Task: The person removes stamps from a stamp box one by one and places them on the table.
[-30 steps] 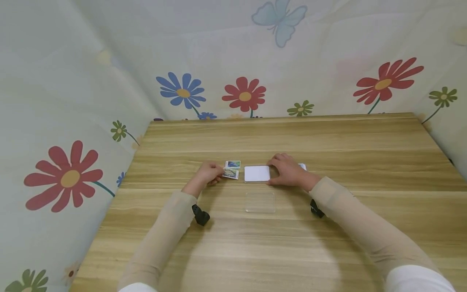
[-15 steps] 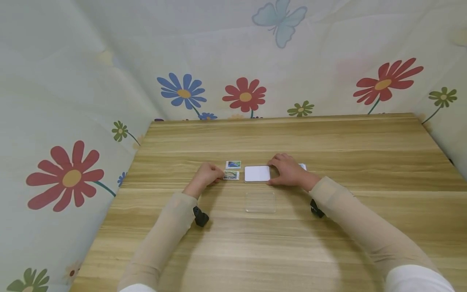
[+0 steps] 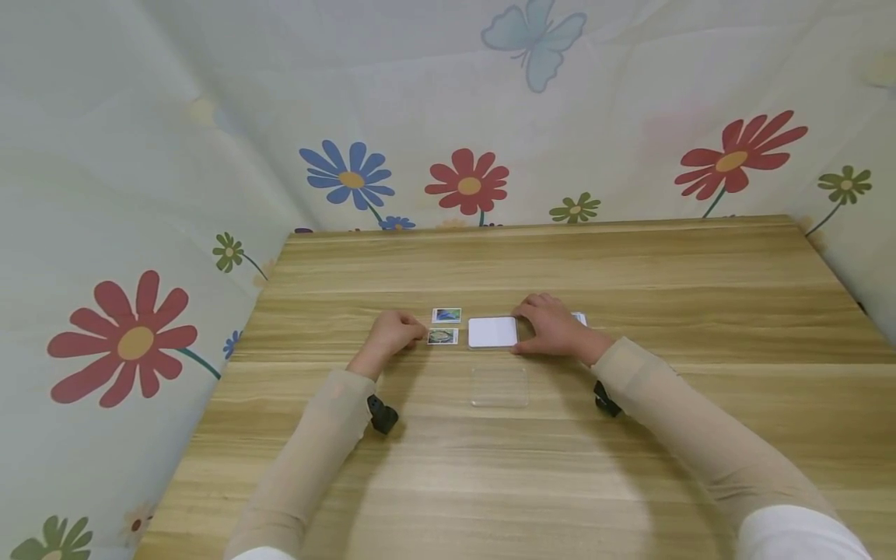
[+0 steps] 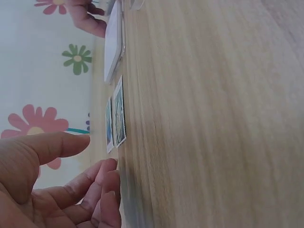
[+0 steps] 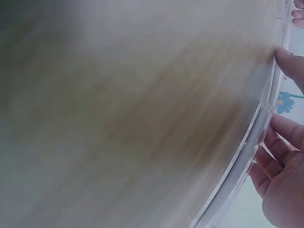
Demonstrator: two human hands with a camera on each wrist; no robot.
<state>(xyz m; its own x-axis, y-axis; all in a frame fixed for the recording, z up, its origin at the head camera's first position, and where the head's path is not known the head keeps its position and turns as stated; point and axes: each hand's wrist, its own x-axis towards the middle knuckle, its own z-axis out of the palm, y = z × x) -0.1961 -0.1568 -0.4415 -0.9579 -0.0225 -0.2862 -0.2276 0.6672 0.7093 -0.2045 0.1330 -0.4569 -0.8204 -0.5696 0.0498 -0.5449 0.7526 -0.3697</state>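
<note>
Two small picture stamps with white borders lie on the table left of centre: a bluish stamp (image 3: 446, 315) behind and a greenish stamp (image 3: 443, 337) in front. My left hand (image 3: 392, 333) is just left of the front stamp. In the left wrist view its thumb (image 4: 64, 144) stands apart from the fingers, and nothing is between them. A flat white block in a clear case (image 3: 493, 332) lies right of the stamps. Thumb and fingers of my right hand (image 3: 556, 327) grip this block across its right end. The palm side is hidden in the head view.
A clear plastic lid (image 3: 500, 387) lies on the wooden table (image 3: 490, 482) in front of the block. Beyond the right hand, part of a blue-white item (image 3: 579, 319) shows. A clear-edged case (image 5: 242, 159) is close up in the right wrist view. A flowered cloth (image 3: 420, 93) hangs behind.
The front stamp was held tilted in the left fingers and now lies flat below the other one. My left hand has let go and drawn slightly left. The right hand stays put.
</note>
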